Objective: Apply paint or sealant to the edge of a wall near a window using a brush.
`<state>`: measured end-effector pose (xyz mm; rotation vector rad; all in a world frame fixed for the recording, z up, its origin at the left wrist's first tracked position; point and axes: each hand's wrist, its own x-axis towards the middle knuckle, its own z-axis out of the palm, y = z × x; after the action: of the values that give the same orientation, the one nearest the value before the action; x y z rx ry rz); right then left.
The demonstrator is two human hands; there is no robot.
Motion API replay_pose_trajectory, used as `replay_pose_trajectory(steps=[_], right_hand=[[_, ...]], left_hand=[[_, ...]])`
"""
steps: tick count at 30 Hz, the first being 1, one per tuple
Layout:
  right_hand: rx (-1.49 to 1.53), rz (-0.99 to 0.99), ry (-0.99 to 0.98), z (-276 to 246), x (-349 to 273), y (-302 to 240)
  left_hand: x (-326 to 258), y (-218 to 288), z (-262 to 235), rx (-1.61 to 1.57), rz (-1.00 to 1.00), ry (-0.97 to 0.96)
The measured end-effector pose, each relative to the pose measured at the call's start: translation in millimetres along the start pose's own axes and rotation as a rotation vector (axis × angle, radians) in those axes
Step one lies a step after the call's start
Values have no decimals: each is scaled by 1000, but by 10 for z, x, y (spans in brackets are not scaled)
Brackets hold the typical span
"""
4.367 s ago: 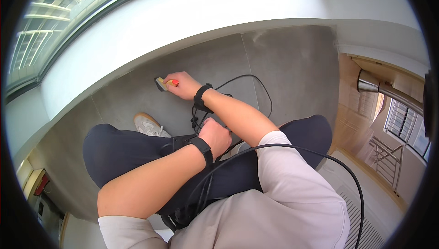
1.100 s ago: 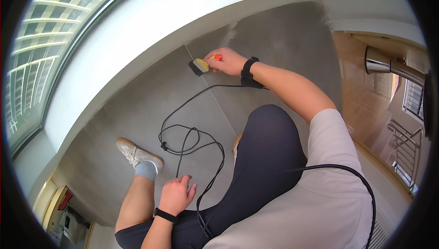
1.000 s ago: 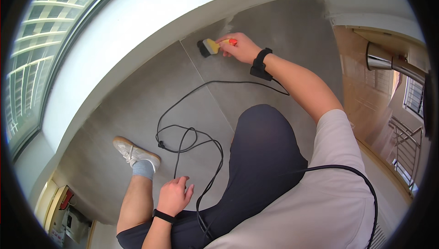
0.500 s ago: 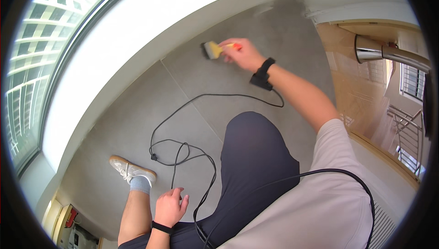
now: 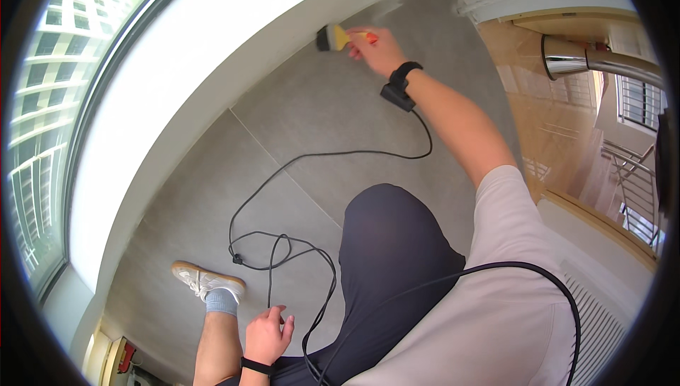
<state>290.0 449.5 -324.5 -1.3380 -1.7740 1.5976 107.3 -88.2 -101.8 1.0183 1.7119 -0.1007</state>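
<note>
Knee [image 5: 397, 244] in dark trousers, the person's right one, bends up over the grey floor tiles [image 5: 191, 202]. Nearer than the knee and to its left, the left hand [image 5: 265, 336] hangs with fingers loosely bent and a little apart, gripping nothing that shows; whether it touches the black cable [image 5: 304, 156] running behind it cannot be told. Left of the knee, past that hand, a white gum-soled sneaker [image 5: 207, 280] stands on the tiles. Beyond the knee, the right hand [image 5: 379, 50], a black wrist unit [image 5: 398, 93] strapped behind it, pinches the yellow handle of a flat paintbrush [image 5: 340, 37]. The dark bristles lie farther out from the knee, at the seam between tiles and white wall [image 5: 255, 57]; how hard they press is unclear. The step in hand looks like brushing along that edge. Another stroke would call for a low wrist, bristles against the seam and the cable clear of the brush's path. Farthest left of the knee, beyond the wall, is a window [image 5: 42, 110].
</note>
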Motion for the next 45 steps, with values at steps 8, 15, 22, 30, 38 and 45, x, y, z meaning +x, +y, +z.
replay_pose_trajectory(steps=[8,15,22,30,38,45], right_hand=[[54,62,210,-850,-335,-60],[11,400,-478,-639,-1577,72],[-197,303,-347,-1157,-974,100],[-809,-135,163,-1469,149,-198],[-434,-199,-260,-819,-901,-786],[-536,-172,-393,-855,-1397,-2286]], left_hand=[[25,54,16,8,14,21],[31,21,-6,-14,-25,30],[31,-48,131,-41,-72,-8],[65,92,62,65,-29,-37],[-136,908,-1268,158,324,459],[532,1058,-1741,31,662,563]])
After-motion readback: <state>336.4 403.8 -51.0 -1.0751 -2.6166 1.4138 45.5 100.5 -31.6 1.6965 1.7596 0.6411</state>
